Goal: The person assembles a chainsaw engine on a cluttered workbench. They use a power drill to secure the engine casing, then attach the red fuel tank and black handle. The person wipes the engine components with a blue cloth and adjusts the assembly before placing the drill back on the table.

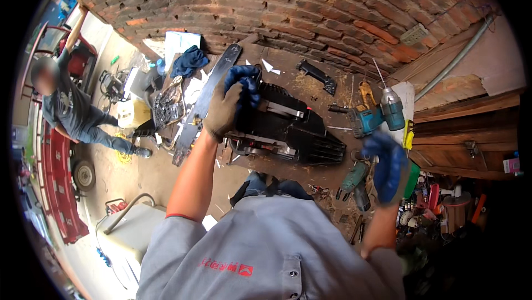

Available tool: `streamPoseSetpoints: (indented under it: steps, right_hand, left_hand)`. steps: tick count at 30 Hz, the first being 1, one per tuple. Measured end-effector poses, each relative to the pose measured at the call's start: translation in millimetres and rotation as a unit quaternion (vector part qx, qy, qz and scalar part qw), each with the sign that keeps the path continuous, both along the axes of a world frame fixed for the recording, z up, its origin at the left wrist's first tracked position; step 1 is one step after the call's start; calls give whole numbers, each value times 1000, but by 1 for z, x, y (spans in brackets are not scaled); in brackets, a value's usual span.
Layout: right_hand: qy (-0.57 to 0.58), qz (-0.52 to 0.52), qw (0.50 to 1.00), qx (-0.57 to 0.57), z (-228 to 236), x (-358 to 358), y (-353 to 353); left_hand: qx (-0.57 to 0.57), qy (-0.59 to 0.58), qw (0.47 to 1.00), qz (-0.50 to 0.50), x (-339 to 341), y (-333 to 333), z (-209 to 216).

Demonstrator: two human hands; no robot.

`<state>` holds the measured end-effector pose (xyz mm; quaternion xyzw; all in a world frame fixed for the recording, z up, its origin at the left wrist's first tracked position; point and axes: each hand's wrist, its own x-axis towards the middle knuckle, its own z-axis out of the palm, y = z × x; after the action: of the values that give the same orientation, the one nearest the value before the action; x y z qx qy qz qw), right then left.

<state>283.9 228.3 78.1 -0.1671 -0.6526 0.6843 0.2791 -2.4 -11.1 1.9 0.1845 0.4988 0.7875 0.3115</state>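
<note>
Curling at the machine's ten o'clock, the left hand (pixel 231 100) shows no certain grip on the machine (pixel 293 131) mid-bench; the blurred right hand (pixel 386 168), apart at four o'clock, hold unclear, could knock the drill (pixel 353 178) if swung carelessly.

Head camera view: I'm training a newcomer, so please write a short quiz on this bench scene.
1. True or false: the left hand is bare.
2. Which is nearest the right hand? (a) dark blue cloth (b) green power tool (c) yellow container
3. Fill in: the wall beyond the bench is built of ____.

Key:
1. False; it wears a glove.
2. b
3. Brick
</note>
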Motion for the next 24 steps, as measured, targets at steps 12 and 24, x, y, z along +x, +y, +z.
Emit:
streamPoseSetpoints:
  steps: [12,24]
  right_hand:
    - [-673,-51,698,238,-169,143,2]
    - [-465,-185,829,248,-232,170,16]
  left_hand:
    - [-109,19,993,48,5,-8,11]
    - [-125,152,980,17,13,-10,7]
